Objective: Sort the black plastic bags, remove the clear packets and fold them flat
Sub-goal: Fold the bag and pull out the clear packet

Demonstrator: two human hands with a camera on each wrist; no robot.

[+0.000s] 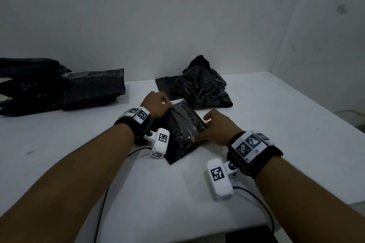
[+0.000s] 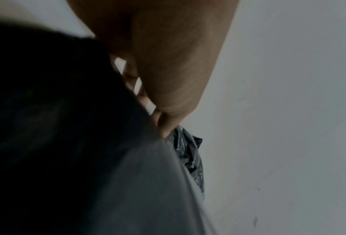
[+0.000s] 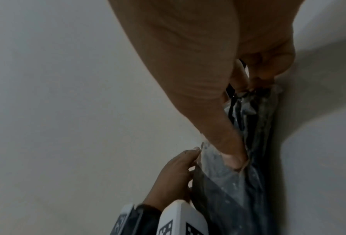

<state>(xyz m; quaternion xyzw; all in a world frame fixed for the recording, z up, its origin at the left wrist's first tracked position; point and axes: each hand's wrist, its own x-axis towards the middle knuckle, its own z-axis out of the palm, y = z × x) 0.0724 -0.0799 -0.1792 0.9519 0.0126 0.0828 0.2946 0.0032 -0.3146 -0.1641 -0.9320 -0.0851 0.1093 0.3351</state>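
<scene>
A clear packet [image 1: 185,122] stuffed with folded black bags lies on a flat black bag [image 1: 177,154] in the middle of the white table [image 1: 276,124]. My left hand [image 1: 165,103] pinches the packet's far left corner with curled fingers. My right hand [image 1: 205,128] grips the packet's right edge, thumb on top and fingers curled over the side. In the right wrist view the thumb [image 3: 228,151] presses into the clear packet [image 3: 224,182] and the left hand [image 3: 174,174] holds its other edge. The left wrist view shows my left hand [image 2: 168,71] over dark plastic [image 2: 47,111].
A crumpled heap of black bags [image 1: 199,87] lies just behind the packet, against the wall. A flat stack of black bags [image 1: 87,89] sits at the far left. Camera cables [image 1: 102,203] trail over the table's near edge. The table ends at the right.
</scene>
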